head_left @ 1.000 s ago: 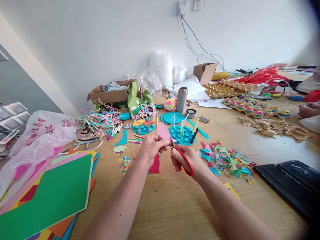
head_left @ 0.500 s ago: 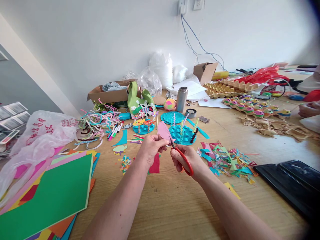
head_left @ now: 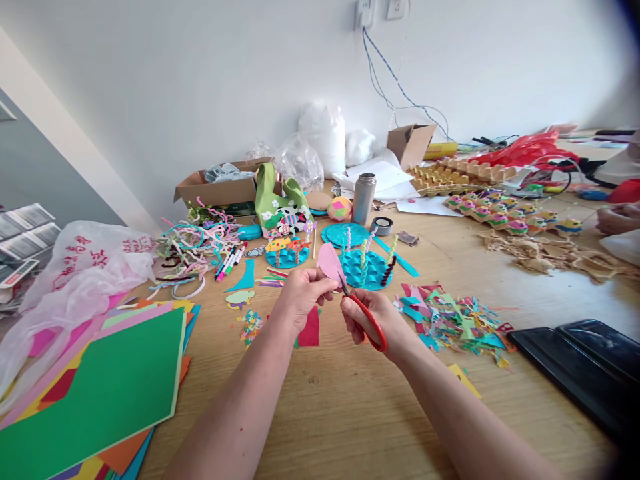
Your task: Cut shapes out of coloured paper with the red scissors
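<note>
A small piece of pink paper (head_left: 329, 261) is pinched between the fingers of my left hand (head_left: 307, 293), above the table. My right hand (head_left: 373, 319) grips the red-handled scissors (head_left: 376, 328), whose blades meet the lower right edge of the pink paper. Behind the paper stands a blue egg-tray base (head_left: 354, 270) with twisted pipe cleaners rising from it. A red paper piece (head_left: 310, 328) lies on the table below my left hand. To the left is a pale green fish cutout (head_left: 241, 298).
Coloured sheets (head_left: 110, 373) are stacked at the left. Paper scraps (head_left: 465, 320) and a black tray (head_left: 580, 360) lie to the right. A metal bottle (head_left: 364, 200) stands behind. Another person's hand (head_left: 619, 219) shows at the far right.
The pink paper has tilted slightly in my left hand, and its outline by the blades looks a little different. Both hands stay in nearly the same place.
</note>
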The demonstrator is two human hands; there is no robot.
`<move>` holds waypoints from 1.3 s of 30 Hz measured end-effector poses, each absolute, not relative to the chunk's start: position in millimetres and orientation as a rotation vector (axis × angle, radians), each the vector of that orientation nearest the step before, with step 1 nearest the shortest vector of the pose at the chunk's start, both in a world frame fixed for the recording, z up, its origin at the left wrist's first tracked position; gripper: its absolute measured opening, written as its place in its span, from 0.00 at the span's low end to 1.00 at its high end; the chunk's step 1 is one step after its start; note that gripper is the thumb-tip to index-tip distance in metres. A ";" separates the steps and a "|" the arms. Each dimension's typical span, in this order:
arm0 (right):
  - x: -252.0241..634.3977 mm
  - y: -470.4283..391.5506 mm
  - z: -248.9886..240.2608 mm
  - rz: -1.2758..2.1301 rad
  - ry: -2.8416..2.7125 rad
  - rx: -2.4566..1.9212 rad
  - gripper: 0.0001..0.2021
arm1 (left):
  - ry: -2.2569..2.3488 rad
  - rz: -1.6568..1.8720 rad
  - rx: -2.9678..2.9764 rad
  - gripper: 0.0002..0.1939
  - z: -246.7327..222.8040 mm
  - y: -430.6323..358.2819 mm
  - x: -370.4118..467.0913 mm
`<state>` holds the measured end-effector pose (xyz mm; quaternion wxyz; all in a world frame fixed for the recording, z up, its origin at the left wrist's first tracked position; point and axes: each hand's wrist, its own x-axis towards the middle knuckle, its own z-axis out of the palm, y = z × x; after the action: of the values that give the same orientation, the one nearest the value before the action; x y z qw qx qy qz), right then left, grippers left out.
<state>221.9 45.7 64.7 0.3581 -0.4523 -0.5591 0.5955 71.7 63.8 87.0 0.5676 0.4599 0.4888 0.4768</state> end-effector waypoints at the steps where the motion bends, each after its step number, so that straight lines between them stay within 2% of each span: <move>1: 222.0 45.6 64.7 1.536 -1.444 -1.167 0.18 | 1.150 1.117 1.084 0.08 87.1 63.9 71.6; 39: 222.3 45.8 62.7 1.579 -1.434 -1.134 0.19 | 1.155 1.114 1.101 0.07 87.4 65.1 68.0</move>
<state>222.3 45.8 62.7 0.3550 -0.4387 -0.5551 0.6110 68.0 65.1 87.4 0.5627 0.4676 0.4907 0.4732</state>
